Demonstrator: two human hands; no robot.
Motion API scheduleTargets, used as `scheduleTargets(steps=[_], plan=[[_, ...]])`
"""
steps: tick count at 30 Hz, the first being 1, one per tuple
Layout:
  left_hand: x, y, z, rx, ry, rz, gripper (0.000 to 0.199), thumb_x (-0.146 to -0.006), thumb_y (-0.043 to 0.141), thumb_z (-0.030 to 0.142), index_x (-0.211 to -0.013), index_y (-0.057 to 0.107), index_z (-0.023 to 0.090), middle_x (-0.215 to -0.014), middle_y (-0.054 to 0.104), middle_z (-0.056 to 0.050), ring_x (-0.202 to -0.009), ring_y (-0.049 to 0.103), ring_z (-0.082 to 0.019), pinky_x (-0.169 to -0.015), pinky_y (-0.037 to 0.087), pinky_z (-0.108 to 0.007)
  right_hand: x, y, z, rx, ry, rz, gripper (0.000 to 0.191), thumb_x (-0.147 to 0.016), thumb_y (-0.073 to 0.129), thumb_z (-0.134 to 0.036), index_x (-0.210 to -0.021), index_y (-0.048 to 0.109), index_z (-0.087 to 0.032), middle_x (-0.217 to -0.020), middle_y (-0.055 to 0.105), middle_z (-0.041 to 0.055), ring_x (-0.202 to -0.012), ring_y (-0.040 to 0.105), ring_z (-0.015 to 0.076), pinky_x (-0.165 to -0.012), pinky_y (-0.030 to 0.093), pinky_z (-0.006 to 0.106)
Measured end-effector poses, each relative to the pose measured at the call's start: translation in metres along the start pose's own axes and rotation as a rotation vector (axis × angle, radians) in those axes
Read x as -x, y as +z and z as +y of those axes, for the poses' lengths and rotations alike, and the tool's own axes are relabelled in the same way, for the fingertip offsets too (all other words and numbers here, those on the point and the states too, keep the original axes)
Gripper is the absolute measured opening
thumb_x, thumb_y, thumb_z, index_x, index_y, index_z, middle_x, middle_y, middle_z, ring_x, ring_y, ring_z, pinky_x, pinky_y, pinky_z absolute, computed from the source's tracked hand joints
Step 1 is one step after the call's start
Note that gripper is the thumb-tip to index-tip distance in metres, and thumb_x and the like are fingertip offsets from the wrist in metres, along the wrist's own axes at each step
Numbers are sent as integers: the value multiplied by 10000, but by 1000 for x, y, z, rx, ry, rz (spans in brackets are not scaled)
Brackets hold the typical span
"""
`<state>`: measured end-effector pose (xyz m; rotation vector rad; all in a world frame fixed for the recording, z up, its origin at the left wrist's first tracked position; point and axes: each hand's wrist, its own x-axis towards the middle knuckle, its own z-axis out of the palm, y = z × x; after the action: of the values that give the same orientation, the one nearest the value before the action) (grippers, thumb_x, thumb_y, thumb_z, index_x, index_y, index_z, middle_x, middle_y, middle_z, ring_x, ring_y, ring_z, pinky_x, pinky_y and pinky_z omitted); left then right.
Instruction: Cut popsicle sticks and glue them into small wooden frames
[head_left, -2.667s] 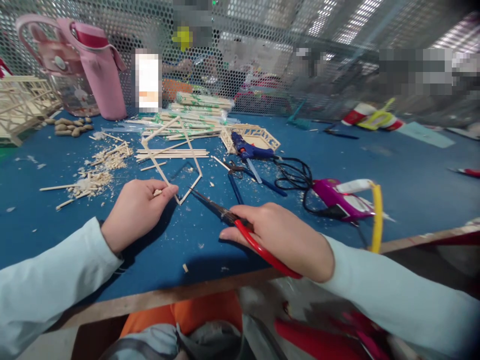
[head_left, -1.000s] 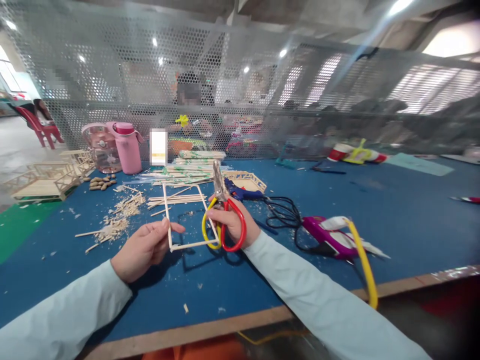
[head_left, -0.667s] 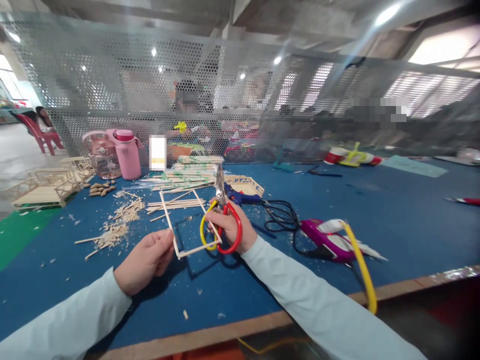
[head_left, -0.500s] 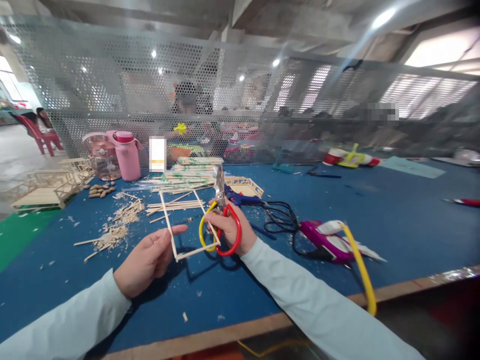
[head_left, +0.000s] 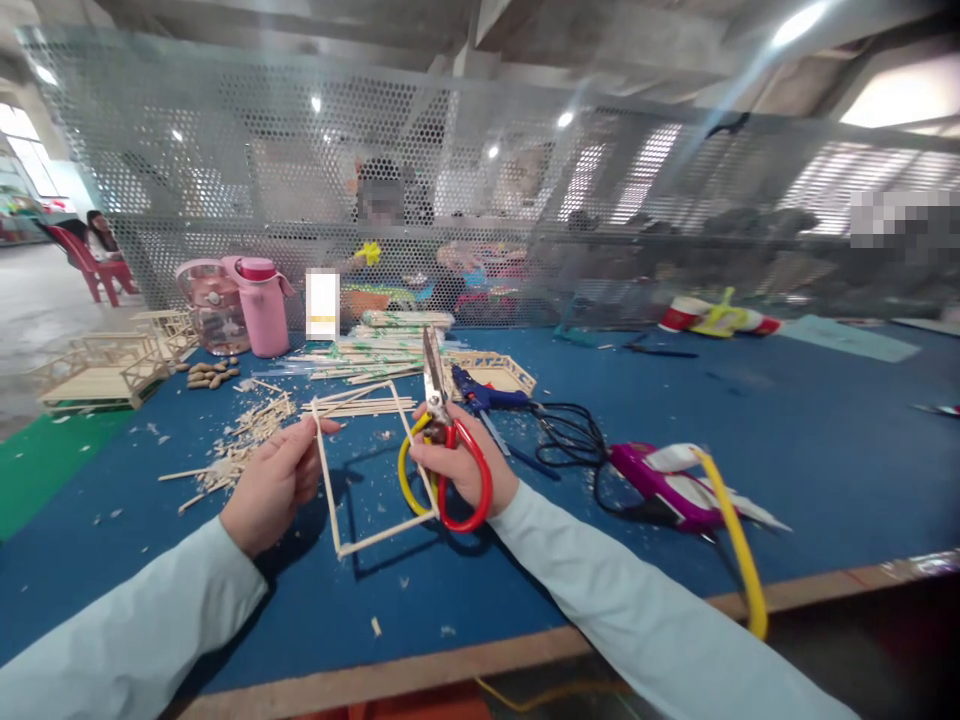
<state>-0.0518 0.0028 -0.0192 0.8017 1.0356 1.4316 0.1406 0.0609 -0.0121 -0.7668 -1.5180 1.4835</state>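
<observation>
My left hand [head_left: 274, 485] pinches the upper left corner of a four-sided frame of thin wooden sticks [head_left: 386, 533], which is held tilted above the table. My right hand [head_left: 465, 472] grips a pair of scissors [head_left: 433, 390] with one red and one yellow handle, blades pointing up and away from me. The thumb and fingers of that same hand also hold the right side of the frame, which passes over the yellow handle. Behind the frame lie several loose sticks [head_left: 360, 408]. Some of my right fingers are hidden behind the handles.
A blue glue gun [head_left: 495, 397] and a purple tool [head_left: 652, 485] with black cable and yellow strap lie to the right. Stick scraps [head_left: 255, 430], peanuts [head_left: 210, 374], a pink bottle [head_left: 266, 315] and stick models [head_left: 101, 375] are left. A perforated screen [head_left: 300, 200] stands behind.
My left hand has slid from the frame's left side to its upper left corner, its pointing finger now closed in. The frame has tilted, its near edge coming closer to me.
</observation>
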Motion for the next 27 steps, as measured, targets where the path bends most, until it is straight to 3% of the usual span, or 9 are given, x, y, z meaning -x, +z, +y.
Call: scheduleTargets(steps=[7, 13, 17, 21, 24, 27], plan=[[-7, -4, 5, 18, 46, -27, 429, -732, 603, 450, -1058, 568, 173, -448, 221, 110, -362, 139, -34, -331, 118, -137, 1, -1, 1, 3, 8, -42, 346, -588, 671, -221, -876, 482, -188, -632, 529, -57, -486, 495, 78, -458, 393, 213], [-4, -2, 4, -48, 79, -32, 362, -675, 643, 476, -810, 586, 144, -403, 206, 118, -350, 144, -30, -336, 139, -147, 0, -2, 2, 107, -16, -33, 333, -624, 660, -272, -891, 477, -194, -630, 517, -49, -492, 480, 87, -466, 386, 222], [2, 2, 3, -149, 128, -59, 368, -684, 616, 513, -680, 529, 156, -396, 247, 106, -351, 185, -34, -340, 171, -154, 0, -11, -3, 497, -289, 61, 240, -697, 606, -285, -900, 521, -189, -646, 526, -26, -528, 478, 101, -524, 401, 241], [10, 7, 0, -219, 162, -126, 337, -731, 575, 495, -771, 546, 162, -440, 287, 92, -380, 222, -46, -364, 186, -167, 7, -14, -14, 949, -602, 68, 265, -674, 583, -194, -939, 582, -180, -806, 617, 43, -667, 558, 148, -629, 441, 266], [16, 7, -2, -312, 249, -122, 275, -775, 540, 433, -812, 580, 163, -465, 334, 69, -410, 261, -64, -393, 218, -188, 14, -10, -20, 1124, -670, 0, 321, -663, 547, -154, -977, 602, -190, -859, 623, 57, -731, 577, 166, -645, 454, 267], [19, 6, -4, -450, 363, -22, 178, -737, 587, 338, -723, 624, 164, -470, 394, 41, -439, 314, -86, -423, 258, -206, 18, -8, -23, 1227, -700, -46, 350, -652, 531, -139, -990, 611, -188, -862, 603, 67, -770, 565, 184, -668, 458, 289]])
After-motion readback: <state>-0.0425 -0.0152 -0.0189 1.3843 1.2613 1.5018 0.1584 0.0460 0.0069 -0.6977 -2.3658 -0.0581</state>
